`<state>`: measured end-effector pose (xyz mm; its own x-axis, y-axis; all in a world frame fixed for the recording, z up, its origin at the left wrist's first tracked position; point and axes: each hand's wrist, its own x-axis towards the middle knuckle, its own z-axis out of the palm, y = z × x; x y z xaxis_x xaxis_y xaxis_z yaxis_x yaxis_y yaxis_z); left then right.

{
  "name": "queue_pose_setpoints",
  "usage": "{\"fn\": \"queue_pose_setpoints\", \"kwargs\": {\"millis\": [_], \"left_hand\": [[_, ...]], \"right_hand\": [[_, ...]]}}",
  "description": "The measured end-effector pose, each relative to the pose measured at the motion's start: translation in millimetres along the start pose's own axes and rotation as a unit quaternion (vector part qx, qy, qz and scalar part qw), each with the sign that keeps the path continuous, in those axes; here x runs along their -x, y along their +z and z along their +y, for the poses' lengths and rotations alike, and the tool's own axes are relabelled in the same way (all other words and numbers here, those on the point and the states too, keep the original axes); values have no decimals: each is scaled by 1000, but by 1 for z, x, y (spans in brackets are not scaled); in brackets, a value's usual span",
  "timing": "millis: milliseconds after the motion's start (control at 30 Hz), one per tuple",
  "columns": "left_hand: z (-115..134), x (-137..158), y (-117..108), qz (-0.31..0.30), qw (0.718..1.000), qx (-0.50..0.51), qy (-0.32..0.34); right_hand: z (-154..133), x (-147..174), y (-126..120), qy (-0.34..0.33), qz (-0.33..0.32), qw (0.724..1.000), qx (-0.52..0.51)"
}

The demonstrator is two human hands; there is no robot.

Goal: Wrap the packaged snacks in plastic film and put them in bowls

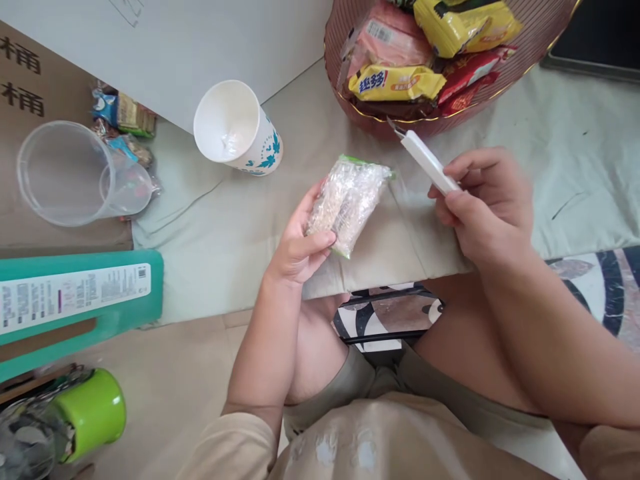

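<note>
My left hand (pixel 305 243) grips a small clear plastic snack packet (pixel 345 203) with green edges, thumb across its lower corner. Pale, grainy pieces show through the shiny wrap. In my right hand (pixel 485 203) is a slim white utility knife (pixel 427 159), pinched between thumb and fingers. Its thin blade points up and left, near the rim of the pink snack bowl (pixel 525 77) and apart from the packet. Yellow, red and pink wrapped snacks (pixel 397 83) fill that bowl. Left of the packet stands a white paper cup (pixel 257 150) with blue leaf prints and some clear wrapping inside.
A clear plastic cup (pixel 65 217) sits at the left by several small wrapped snacks (pixel 130 115). Below it are a teal box (pixel 157 287) and a lime-green container (pixel 103 410). A white box (pixel 225 40) stands behind; a dark flat object (pixel 600 33) lies upper right.
</note>
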<state>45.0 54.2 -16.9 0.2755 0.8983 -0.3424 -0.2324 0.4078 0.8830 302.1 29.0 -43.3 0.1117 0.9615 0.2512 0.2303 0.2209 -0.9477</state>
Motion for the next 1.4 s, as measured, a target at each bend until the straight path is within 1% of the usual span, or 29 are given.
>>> {"fn": "queue_pose_setpoints", "kwargs": {"millis": [67, 100, 200, 233, 300, 400, 533, 600, 733, 933, 1067, 1233, 1400], "left_hand": [[-2, -1, 0, 10, 1000, -12, 27], [-3, -2, 1, 25, 999, -19, 45], [-4, -3, 3, 98, 990, -42, 89], [-4, -4, 4, 118, 987, -48, 98], [-5, -5, 5, 140, 982, -60, 112], [-9, -9, 6, 142, 979, -78, 120], [-15, -13, 6, 147, 975, -93, 142], [-17, -14, 7, 141, 973, -96, 154], [-16, -13, 10, 124, 973, -109, 162], [-14, -10, 13, 139, 969, -114, 169], [-13, -11, 11, 138, 972, -100, 162], [-14, -12, 12, 148, 970, -97, 168], [-11, -12, 11, 168, 961, -99, 196]], "right_hand": [[1, -2, -2, 18, -6, 996, -85], [1, -3, -3, 28, -1, 993, -114], [0, -4, -3, 56, 19, 992, -110], [-1, -3, -3, 49, 22, 992, -113], [-4, -1, -2, 12, 24, 992, -126], [-10, 3, 1, -44, 31, 992, -115], [-18, 4, 4, -79, -16, 994, -72], [-21, 5, 6, -71, -36, 996, -50], [-27, 6, 11, -30, -57, 998, -10], [-35, 5, 19, -16, -46, 999, 23], [-33, 7, 19, -24, -17, 1000, 5], [-34, 9, 23, -9, -45, 999, -10], [-41, 6, 22, 22, -36, 999, -13]]}}
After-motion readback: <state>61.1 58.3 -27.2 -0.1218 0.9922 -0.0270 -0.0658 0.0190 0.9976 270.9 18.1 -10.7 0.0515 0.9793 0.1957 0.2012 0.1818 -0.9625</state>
